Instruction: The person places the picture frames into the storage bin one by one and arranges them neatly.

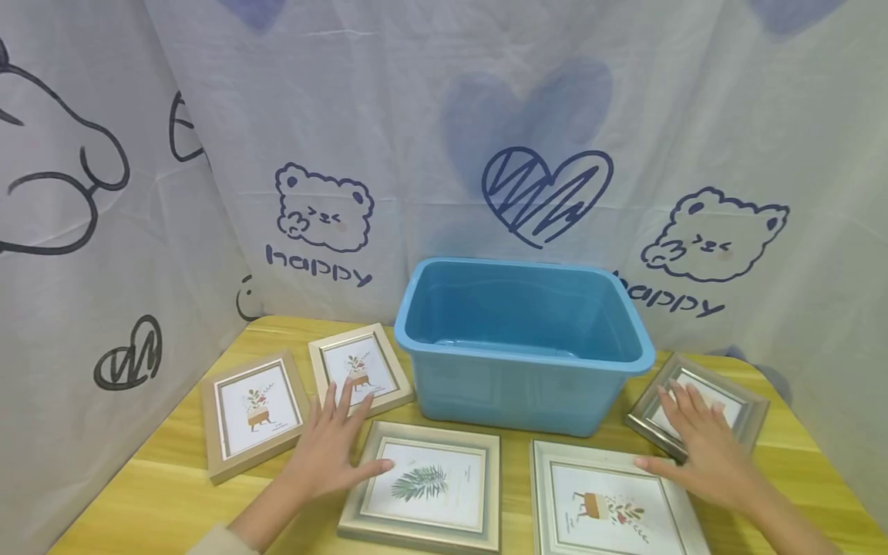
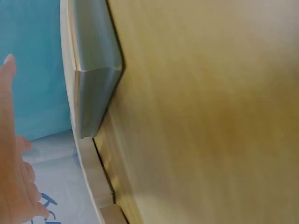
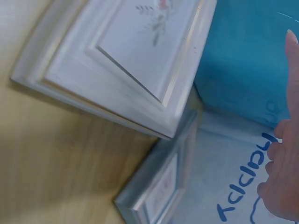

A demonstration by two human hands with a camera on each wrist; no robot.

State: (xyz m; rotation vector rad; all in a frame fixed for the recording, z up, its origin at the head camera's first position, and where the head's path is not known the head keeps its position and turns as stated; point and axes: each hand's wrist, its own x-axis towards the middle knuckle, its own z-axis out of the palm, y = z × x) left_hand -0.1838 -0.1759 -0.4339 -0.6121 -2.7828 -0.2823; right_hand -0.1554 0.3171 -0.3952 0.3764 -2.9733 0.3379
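My left hand (image 1: 329,456) is spread with straight fingers and holds nothing. In the head view its fingertips overlap a cream picture frame (image 1: 321,358), and its thumb overlaps the champagne frame with a green leaf print (image 1: 421,483). My right hand (image 1: 711,455), also spread and holding nothing, overlaps a dark silver frame (image 1: 748,408) at the right. Its thumb lies over the corner of a pale silver frame with a plant print (image 1: 610,510). In the wrist views the left hand (image 2: 14,163) and right hand (image 3: 286,163) show beside the frames, clear of the tabletop.
A blue plastic tub (image 1: 513,393) stands at the back middle of the wooden table (image 1: 166,455); its visible inside holds nothing. A tan picture frame (image 1: 297,378) lies at the far left. A white curtain (image 1: 430,116) with drawn bears and hearts hangs behind and at the sides.
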